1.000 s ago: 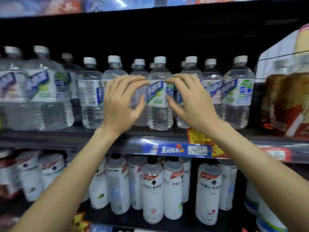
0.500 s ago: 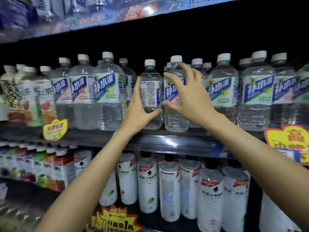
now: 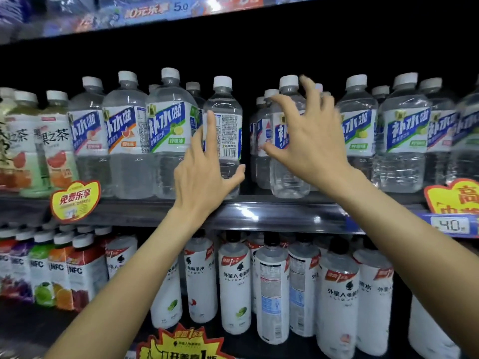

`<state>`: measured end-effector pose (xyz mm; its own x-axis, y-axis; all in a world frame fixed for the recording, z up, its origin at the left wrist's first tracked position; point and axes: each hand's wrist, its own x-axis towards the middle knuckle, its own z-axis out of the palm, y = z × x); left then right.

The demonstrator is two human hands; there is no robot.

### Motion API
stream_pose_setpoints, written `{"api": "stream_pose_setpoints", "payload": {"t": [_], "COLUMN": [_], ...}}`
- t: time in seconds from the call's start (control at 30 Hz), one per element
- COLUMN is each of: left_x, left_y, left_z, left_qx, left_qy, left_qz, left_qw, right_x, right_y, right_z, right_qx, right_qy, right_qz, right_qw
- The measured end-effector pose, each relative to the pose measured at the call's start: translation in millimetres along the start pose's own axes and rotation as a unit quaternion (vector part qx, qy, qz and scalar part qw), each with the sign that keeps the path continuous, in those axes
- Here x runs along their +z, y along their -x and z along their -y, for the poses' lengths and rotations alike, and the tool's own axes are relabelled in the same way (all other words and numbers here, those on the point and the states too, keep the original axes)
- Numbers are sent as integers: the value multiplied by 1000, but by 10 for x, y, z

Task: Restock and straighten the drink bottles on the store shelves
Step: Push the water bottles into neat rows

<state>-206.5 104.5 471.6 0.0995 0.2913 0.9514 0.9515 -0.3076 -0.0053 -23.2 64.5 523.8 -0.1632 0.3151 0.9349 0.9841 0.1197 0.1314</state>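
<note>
Clear water bottles with blue-and-white labels and white caps line the middle shelf [image 3: 259,213]. One bottle [image 3: 228,130] stands with its barcode side facing out. My left hand [image 3: 204,172] spans this bottle's lower half, fingers up its left side and thumb pressed on its lower right. Right of a dark gap stands another bottle [image 3: 287,174]. My right hand [image 3: 311,143] hovers in front of it, fingers spread like a claw and thumb near its left edge. The hand hides most of its label.
Fruit tea bottles [image 3: 23,151] stand at the shelf's far left. White-sleeved bottles [image 3: 236,286] and NFC juice bottles [image 3: 59,270] fill the shelf below. Yellow promo tags [image 3: 75,200] [image 3: 456,198] hang off the shelf edge. A price strip [image 3: 181,9] runs overhead.
My view has swung left along the shelf. Both hands left the earlier bottle; the left hand now holds the barcode-facing bottle and the right hand's fingers have spread wider.
</note>
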Motion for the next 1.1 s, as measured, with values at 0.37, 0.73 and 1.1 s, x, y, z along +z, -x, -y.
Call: {"api": "stream_pose_setpoints", "payload": {"t": [0.37, 0.73, 1.1], "left_x": [99, 165, 216], "left_y": [-21, -40, -29], "left_z": [117, 108, 102], "left_qx": [19, 64, 46], "left_qy": [-55, 10, 10], "left_qz": [-98, -69, -91], "left_qw": [993, 995, 995], "right_x": [-47, -143, 535], "right_y": [78, 202, -2], "right_z": [-64, -351, 419], "right_qx": [64, 46, 74], "right_qy": [-67, 17, -96], "right_qz": [103, 34, 80], "right_qw": [990, 998, 989]}}
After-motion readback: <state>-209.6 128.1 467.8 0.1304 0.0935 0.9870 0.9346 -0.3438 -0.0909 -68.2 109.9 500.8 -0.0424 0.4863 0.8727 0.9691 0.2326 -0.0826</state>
